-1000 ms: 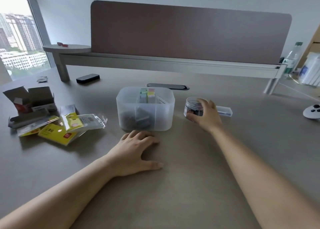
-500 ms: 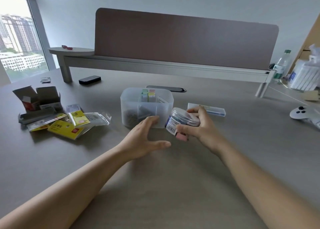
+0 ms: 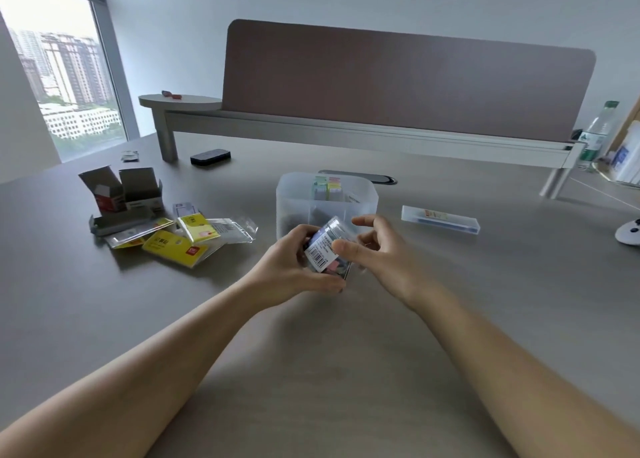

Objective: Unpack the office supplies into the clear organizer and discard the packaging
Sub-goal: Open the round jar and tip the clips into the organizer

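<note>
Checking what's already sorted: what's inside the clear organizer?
The clear organizer holds upright coloured sticky-note pads at the back; dark contents show dimly through its frosted wall, partly hidden by the hands.

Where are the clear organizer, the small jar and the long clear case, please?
clear organizer [image 3: 365,198]: head view, right front wall.
small jar [image 3: 320,251]: head view, barcode label.
long clear case [image 3: 441,219]: head view, middle of its top.

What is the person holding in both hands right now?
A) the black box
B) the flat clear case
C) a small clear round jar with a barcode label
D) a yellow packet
C: the small clear jar is gripped by the left hand and the right hand, in front of the clear organizer.
</note>
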The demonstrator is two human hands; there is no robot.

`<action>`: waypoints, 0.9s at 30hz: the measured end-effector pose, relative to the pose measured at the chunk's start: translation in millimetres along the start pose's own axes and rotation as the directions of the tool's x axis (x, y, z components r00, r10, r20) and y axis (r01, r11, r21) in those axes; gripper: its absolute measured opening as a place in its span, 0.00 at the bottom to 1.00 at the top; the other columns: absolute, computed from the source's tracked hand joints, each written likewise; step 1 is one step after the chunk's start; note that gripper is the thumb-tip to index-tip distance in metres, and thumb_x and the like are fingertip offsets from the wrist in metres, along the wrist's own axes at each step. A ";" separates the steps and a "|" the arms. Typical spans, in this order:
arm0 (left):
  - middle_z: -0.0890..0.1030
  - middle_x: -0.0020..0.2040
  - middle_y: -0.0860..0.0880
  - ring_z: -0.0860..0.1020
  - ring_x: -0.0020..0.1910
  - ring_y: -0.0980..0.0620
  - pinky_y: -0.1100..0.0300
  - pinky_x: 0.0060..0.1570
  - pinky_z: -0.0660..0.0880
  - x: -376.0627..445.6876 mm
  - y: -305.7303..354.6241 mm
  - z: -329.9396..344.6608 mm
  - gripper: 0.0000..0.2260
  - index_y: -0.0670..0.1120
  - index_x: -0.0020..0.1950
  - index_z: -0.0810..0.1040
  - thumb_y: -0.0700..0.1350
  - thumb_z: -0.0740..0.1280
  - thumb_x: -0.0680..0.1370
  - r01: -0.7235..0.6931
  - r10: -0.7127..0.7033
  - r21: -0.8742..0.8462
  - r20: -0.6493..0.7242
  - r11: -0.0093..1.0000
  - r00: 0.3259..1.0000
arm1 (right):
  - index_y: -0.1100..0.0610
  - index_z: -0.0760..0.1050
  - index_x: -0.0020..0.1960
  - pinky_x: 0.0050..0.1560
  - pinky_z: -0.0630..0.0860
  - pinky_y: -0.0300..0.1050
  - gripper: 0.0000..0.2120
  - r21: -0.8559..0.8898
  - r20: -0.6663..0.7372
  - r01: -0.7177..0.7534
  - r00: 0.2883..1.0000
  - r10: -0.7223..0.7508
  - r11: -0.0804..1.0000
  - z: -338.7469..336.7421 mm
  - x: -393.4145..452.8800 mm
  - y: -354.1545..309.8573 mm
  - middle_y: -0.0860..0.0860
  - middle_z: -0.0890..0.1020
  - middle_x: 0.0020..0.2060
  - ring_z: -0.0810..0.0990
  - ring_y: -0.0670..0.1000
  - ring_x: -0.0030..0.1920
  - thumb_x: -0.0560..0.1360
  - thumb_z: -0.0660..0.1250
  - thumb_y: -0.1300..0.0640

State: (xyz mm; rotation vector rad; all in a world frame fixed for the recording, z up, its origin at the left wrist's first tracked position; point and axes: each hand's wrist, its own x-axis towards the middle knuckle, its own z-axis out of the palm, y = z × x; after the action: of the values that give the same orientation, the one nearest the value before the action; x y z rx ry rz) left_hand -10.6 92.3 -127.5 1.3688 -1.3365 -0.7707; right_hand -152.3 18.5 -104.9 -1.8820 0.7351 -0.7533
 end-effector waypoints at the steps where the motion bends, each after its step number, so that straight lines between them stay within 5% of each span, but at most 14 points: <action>1: 0.77 0.42 0.51 0.78 0.41 0.56 0.55 0.46 0.78 -1.8 -0.2 -4.2 0.30 0.53 0.49 0.72 0.52 0.74 0.49 -0.004 0.004 0.005 0.005 1.000 1.000 | 0.52 0.63 0.64 0.46 0.71 0.37 0.29 0.011 0.004 0.010 1.000 -0.010 1.000 3.5 0.6 0.3 0.47 0.73 0.43 0.73 0.43 0.45 0.67 0.69 0.48; 5: 0.78 0.42 0.52 0.78 0.37 0.62 0.67 0.38 0.76 -8.3 -2.9 -14.4 0.29 0.52 0.50 0.73 0.48 0.76 0.51 -0.029 0.029 -0.020 0.004 0.999 1.000 | 0.48 0.64 0.59 0.45 0.69 0.37 0.24 0.076 0.047 0.050 0.997 -0.053 0.996 16.3 3.4 1.8 0.46 0.70 0.40 0.72 0.44 0.44 0.67 0.70 0.50; 11: 0.77 0.42 0.50 0.79 0.37 0.62 0.69 0.37 0.76 -8.0 -3.5 -22.3 0.24 0.51 0.49 0.72 0.31 0.75 0.61 -0.048 0.048 -0.041 -0.003 0.998 0.999 | 0.47 0.67 0.56 0.41 0.70 0.29 0.24 0.119 0.071 0.091 0.992 -0.100 0.989 22.6 8.8 0.6 0.43 0.69 0.39 0.71 0.40 0.43 0.63 0.71 0.48; 16: 0.78 0.40 0.51 0.78 0.36 0.62 0.69 0.35 0.75 -9.3 -4.2 -25.3 0.25 0.50 0.49 0.74 0.38 0.75 0.55 -0.040 0.040 -0.080 -0.003 0.996 0.999 | 0.47 0.68 0.54 0.44 0.71 0.22 0.21 0.181 0.103 0.120 0.985 -0.140 0.976 26.3 9.8 2.9 0.41 0.71 0.45 0.72 0.37 0.49 0.64 0.71 0.52; 21: 0.78 0.39 0.50 0.80 0.35 0.60 0.67 0.34 0.76 -12.1 0.8 -25.3 0.26 0.46 0.49 0.74 0.36 0.74 0.54 -0.009 0.020 -0.231 0.045 0.973 0.999 | 0.45 0.70 0.50 0.46 0.74 0.27 0.18 0.274 0.185 0.168 0.957 -0.223 0.947 20.3 11.6 -5.6 0.43 0.76 0.48 0.76 0.39 0.49 0.61 0.67 0.54; 27: 0.78 0.45 0.47 0.79 0.43 0.54 0.64 0.40 0.78 -10.0 -1.6 -32.6 0.30 0.47 0.52 0.73 0.42 0.74 0.51 0.079 -0.053 -0.251 0.109 0.965 0.993 | 0.39 0.71 0.55 0.53 0.73 0.36 0.27 0.218 0.356 0.116 0.915 -0.189 0.969 7.9 15.3 -4.9 0.46 0.75 0.58 0.75 0.47 0.58 0.56 0.70 0.50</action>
State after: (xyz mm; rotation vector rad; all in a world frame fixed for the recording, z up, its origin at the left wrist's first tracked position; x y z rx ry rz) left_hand 18.6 109.1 -122.4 1.1866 -1.2255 -1.0327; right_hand -135.8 13.1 -100.4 -1.8454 0.2637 -0.5145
